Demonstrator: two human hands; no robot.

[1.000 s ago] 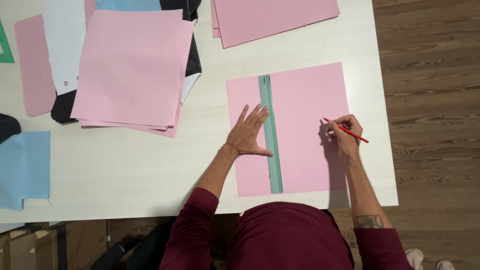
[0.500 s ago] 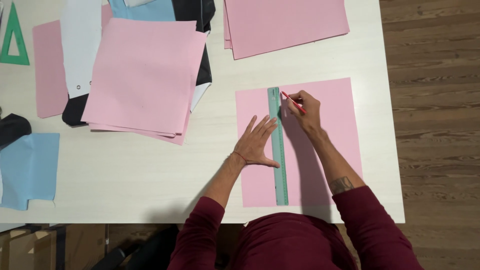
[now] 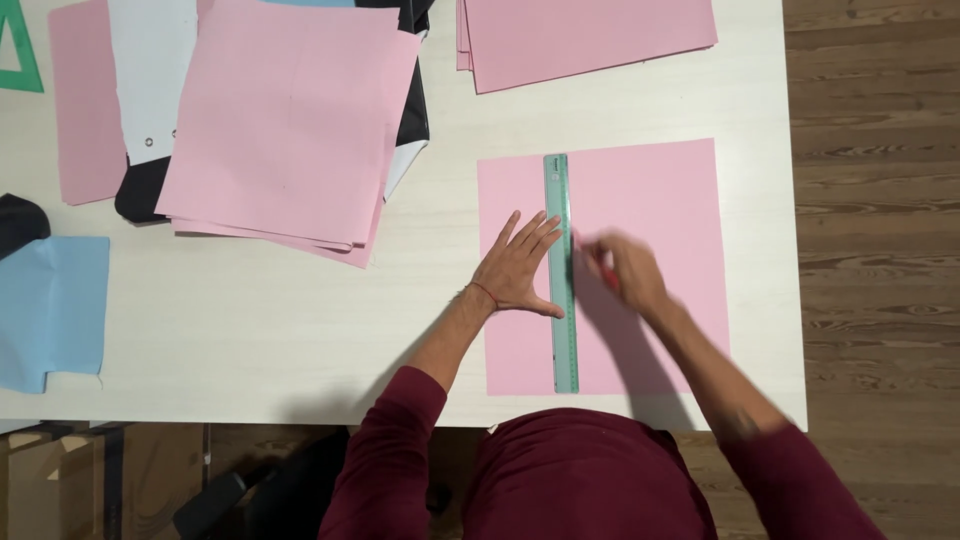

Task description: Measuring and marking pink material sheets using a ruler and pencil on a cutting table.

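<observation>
Left hand (image 3: 515,272), spread flat, pins green ruler (image 3: 561,272) on pink sheet (image 3: 655,200); right hand (image 3: 625,272), gripping a blurred red pencil (image 3: 603,268), has slid halfway down its edge.

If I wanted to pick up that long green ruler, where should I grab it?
Probably the ruler's near end, by its two long edges, coming from the table's front: it lies flat on the pink sheet, and the left hand presses its middle.

No packages, labels, signs or screens in view.
</observation>
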